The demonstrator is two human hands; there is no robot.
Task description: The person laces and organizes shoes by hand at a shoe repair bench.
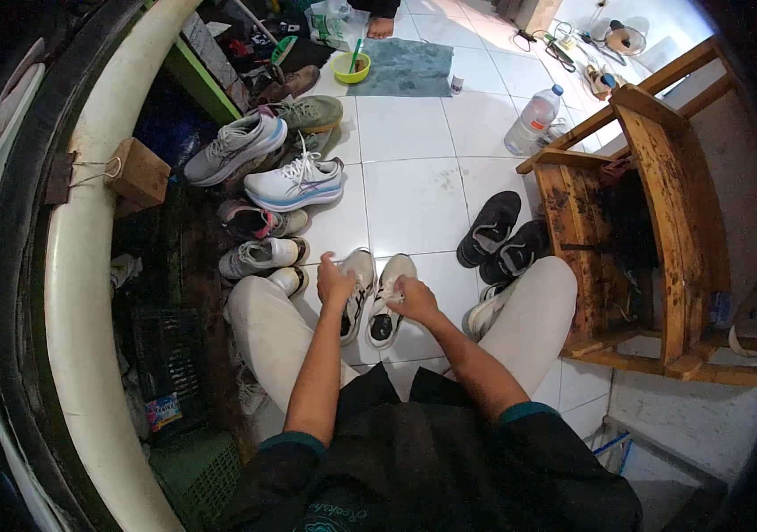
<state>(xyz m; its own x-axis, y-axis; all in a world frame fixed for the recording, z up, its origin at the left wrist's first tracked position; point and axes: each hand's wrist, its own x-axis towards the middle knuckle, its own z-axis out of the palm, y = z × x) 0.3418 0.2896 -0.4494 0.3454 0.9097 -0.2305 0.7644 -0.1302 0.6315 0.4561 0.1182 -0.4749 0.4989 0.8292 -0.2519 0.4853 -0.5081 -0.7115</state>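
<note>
Two cream sneakers with dark details stand side by side on the tiles between my knees, the left one and the right one. My left hand is at the outer side of the left sneaker, fingers apart and raised. My right hand is on the laces of the right sneaker, fingers bent onto it; the fingertips are small to see. Black shoes sit to the right, and a row of worn sneakers, including a white one with a blue sole, lines the left.
A stained wooden rack stands at right, a white pipe and dark crates at left. Ahead are a water bottle, a yellow bowl on a grey mat, another person's bare foot, and cables.
</note>
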